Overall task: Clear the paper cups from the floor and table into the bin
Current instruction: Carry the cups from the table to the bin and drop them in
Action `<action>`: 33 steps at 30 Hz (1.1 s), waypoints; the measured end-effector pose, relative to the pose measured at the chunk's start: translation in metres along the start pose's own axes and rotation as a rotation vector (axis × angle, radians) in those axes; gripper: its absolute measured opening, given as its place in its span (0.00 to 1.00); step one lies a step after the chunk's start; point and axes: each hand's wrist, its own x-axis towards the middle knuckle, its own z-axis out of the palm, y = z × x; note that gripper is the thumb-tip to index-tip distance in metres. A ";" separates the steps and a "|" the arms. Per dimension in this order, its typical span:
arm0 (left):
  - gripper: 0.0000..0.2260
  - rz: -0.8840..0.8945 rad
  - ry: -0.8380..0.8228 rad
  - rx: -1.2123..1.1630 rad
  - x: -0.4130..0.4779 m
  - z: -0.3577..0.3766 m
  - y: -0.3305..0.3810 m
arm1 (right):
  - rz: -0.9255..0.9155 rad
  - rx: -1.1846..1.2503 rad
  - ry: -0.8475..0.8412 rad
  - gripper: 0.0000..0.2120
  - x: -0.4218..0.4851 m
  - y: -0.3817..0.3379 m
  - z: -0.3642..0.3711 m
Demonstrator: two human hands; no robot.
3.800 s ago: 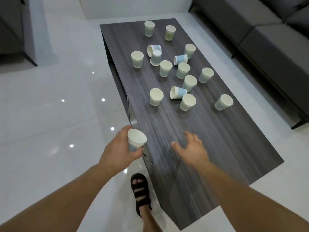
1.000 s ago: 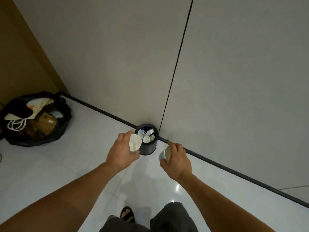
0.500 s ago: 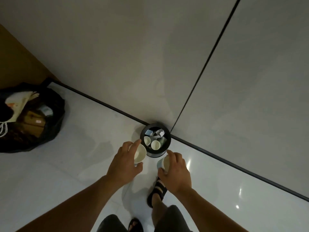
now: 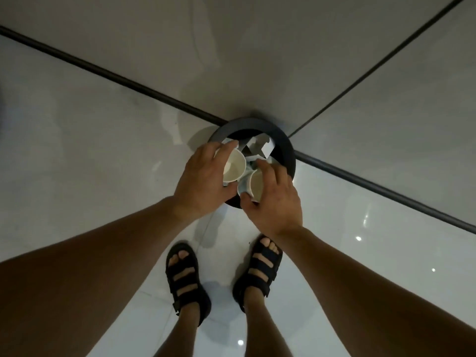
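Left hand [image 4: 203,181] grips one paper cup [image 4: 233,166], right hand [image 4: 273,202] a second cup [image 4: 253,185], both over the bin [image 4: 286,148] — light, thin-walled, crushable, I judge, so I'd hold the sides gently.

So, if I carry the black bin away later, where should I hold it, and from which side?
Grip the bin probably by its broad round rim, left hand at its left, right hand at its right. The wall stands close behind it, and it looks too wide for one hand.
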 end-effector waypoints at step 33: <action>0.40 0.155 -0.137 0.458 0.033 0.069 -0.047 | -0.100 -0.356 -0.077 0.38 0.039 0.059 0.056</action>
